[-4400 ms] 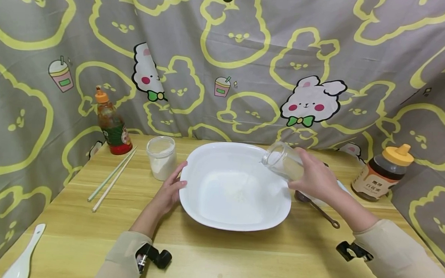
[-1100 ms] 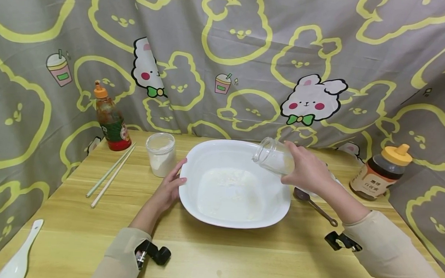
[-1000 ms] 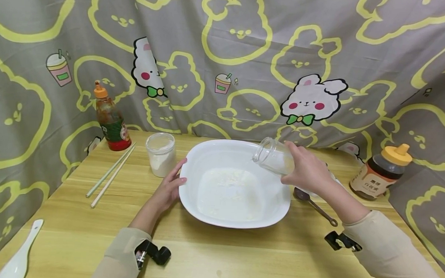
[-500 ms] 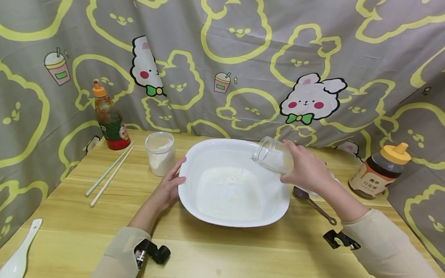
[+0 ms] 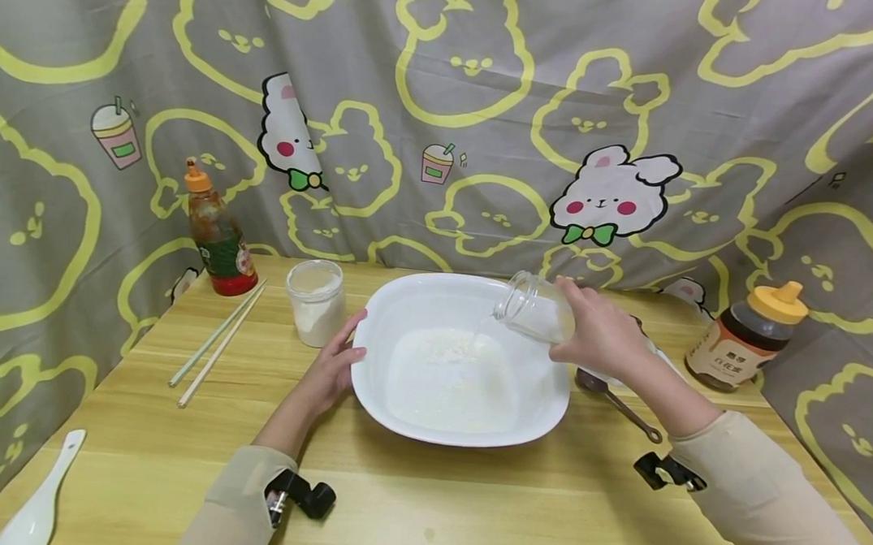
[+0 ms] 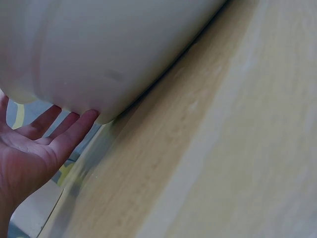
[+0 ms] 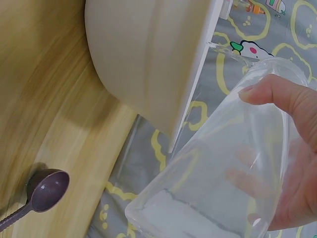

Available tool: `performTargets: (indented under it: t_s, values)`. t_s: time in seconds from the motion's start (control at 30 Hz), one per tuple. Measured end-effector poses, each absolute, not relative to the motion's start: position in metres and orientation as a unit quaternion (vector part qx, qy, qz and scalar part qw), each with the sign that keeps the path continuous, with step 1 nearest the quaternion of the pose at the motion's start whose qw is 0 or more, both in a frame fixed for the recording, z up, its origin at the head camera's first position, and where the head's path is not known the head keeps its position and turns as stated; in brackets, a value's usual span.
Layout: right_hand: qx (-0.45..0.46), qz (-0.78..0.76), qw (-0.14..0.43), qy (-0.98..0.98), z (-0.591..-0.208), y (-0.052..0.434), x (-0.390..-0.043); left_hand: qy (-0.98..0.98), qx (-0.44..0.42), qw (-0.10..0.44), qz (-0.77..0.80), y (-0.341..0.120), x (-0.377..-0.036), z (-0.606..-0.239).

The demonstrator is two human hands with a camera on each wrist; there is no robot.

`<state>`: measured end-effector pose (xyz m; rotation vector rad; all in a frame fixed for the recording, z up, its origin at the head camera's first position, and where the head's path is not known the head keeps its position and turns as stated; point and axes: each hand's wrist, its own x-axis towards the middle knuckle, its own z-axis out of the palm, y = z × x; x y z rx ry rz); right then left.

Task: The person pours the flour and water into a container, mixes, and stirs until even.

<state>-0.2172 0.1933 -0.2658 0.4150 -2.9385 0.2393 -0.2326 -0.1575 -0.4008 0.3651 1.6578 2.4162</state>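
Observation:
The white oval basin [image 5: 444,436] stands on the wooden table with shallow cloudy liquid and pale clumps in its bottom. My left hand [image 5: 332,365] holds its left side, thumb at the rim; in the left wrist view the fingertips [image 6: 89,115] touch the outer wall. My right hand [image 5: 602,327] grips a clear glass jar [image 5: 540,311] tipped over the basin's back right rim. A thin clear stream [image 5: 482,325] falls from its mouth into the basin. In the right wrist view my thumb and fingers wrap the jar [image 7: 208,153], and liquid leaves its lip.
Left of the basin stands a jar of white powder [image 5: 316,312], with chopsticks [image 5: 221,344] and a red sauce bottle [image 5: 221,243] beyond. A white spoon [image 5: 42,495] lies front left. To the right are a brown measuring spoon [image 5: 617,405] and a honey bottle [image 5: 744,339].
My right hand has moved the jar left and holds less liquid in it. The liquid in the basin has spread across its bottom. My left hand stays at the basin's left side.

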Motion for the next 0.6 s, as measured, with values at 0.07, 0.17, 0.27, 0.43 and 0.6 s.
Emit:
performTargets:
  t_s: [0.07, 0.17, 0.27, 0.43, 0.6]
  values:
    - [0.14, 0.08, 0.082, -0.984, -0.266, 0.1931, -0.2172, 0.56, 0.122, 0.094, 0.814, -0.1576, -0.2328, -0.4011]
    - [0.139, 0.083, 0.082, -0.983, -0.2662, 0.1928, -0.2173, 0.561, 0.12, 0.094, 0.813, -0.1579, -0.2328, -0.4014]
    - [0.138, 0.085, 0.083, -0.983, -0.2658, 0.1927, -0.2172, 0.562, 0.12, 0.096, 0.813, -0.1581, -0.2325, -0.4015]
    - [0.136, 0.093, 0.084, -0.983, -0.2651, 0.1939, -0.2182, 0.562, 0.122, 0.095, 0.813, -0.1584, -0.2323, -0.4012]
    - [0.134, 0.139, 0.077, -0.978, -0.2652, 0.1989, -0.2209, 0.563, 0.124, 0.094, 0.811, -0.1582, -0.2327, -0.4007]
